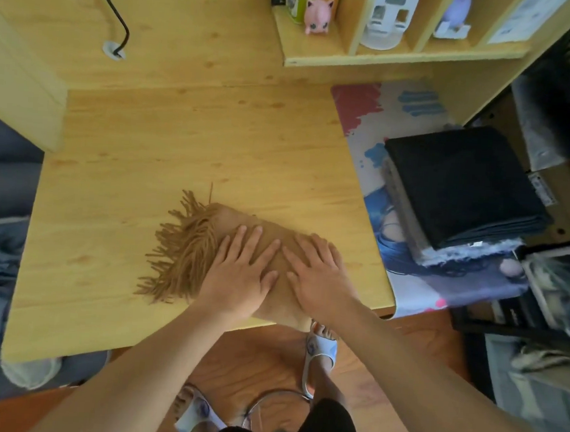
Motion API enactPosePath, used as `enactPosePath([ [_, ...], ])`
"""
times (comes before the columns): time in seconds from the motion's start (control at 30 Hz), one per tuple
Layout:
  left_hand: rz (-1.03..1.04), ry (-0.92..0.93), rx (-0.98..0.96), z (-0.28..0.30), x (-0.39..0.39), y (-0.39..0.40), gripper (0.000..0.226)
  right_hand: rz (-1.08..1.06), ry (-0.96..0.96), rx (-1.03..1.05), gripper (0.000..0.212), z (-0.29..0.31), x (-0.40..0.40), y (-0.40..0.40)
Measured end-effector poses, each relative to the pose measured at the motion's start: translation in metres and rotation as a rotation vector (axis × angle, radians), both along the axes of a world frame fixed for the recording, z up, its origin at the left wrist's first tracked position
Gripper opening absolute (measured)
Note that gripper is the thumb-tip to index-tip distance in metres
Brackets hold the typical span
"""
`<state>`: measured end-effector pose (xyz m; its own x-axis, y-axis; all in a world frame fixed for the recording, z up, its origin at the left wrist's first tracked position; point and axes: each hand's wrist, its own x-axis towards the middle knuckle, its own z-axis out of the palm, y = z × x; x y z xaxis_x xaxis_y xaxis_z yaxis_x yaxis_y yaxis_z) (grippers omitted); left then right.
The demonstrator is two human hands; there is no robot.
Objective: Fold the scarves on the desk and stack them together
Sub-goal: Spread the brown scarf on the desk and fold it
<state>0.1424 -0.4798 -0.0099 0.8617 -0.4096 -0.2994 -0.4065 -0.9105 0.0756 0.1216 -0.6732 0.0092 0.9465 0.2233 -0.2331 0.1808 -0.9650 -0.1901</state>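
- Both of your forearms reach forward from the bottom of the view, over your sandalled feet, to the near edge of the wooden desk (117, 184).
- Your left hand (239, 273) lies flat on the tan fringed scarf (242, 223), fingers straight and spread, pressing rather than gripping.
- Your right hand (319, 279) lies just beside it, also flat and spread on the scarf, holding nothing; the two thumbs nearly meet.
- That scarf is already folded into a compact bundle at the desk's near edge, its long axis running left to right, fringe (176, 252) fanning out to the left past your left hand.
- What the coming move turns on: the stack of folded scarves (460, 194), black one on top of paler ones, sits well to the right and slightly farther back, on the printed desk mat (378, 121).
- Your right hand is the nearer one to that stack; the bundle must travel rightward.
- By the look of it, folding of this one is about finished, and lifting it onto the stack is what remains.
- Slide fingers under both short ends before lifting, or the loose fringe may drag and the fold may open.
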Motion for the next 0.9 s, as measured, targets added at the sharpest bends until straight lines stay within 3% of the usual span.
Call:
enactPosePath([
  [0.07,-0.018,0.003,0.029,0.004,-0.001,-0.004,0.064,-0.086,0.220,-0.007,0.064,-0.011,0.004,-0.013],
  [0.2,0.072,-0.030,0.075,0.015,-0.007,0.001,0.066,-0.506,0.183,0.178,0.080,-0.006,-0.005,-0.007],
  [0.3,0.204,-0.051,0.104,0.022,0.006,0.023,0.065,-0.893,0.179,0.425,0.080,0.008,-0.033,0.014],
  [0.4,0.278,0.043,0.055,0.027,0.015,0.034,0.064,-1.294,0.430,0.689,0.081,0.007,-0.049,0.047],
  [0.5,0.278,0.169,0.045,0.034,0.015,0.042,0.064,-1.532,0.499,1.010,0.091,0.007,-0.049,0.072],
  [0.53,0.295,0.164,0.067,0.037,0.014,0.045,0.064,-1.570,0.491,1.100,0.082,0.008,-0.044,0.069],
  [0.63,0.346,0.015,0.022,0.061,0.001,0.040,0.053,-1.531,0.565,1.324,0.038,0.029,-0.032,0.049],
  [0.7,0.536,0.158,-0.314,0.094,-0.003,0.021,0.042,-1.345,0.494,1.280,0.036,0.054,-0.024,0.039],
  [0.77,0.790,0.496,-0.693,0.134,0.005,-0.004,0.053,-1.134,0.368,1.170,0.033,0.089,-0.020,0.044],
  [0.83,0.800,0.620,-0.803,0.172,0.018,-0.022,0.075,-0.885,0.294,1.101,0.027,0.131,-0.018,0.060],
  [0.9,0.791,0.581,-0.830,0.203,0.030,-0.029,0.077,-0.616,0.196,1.014,0.034,0.167,-0.018,0.075],
])
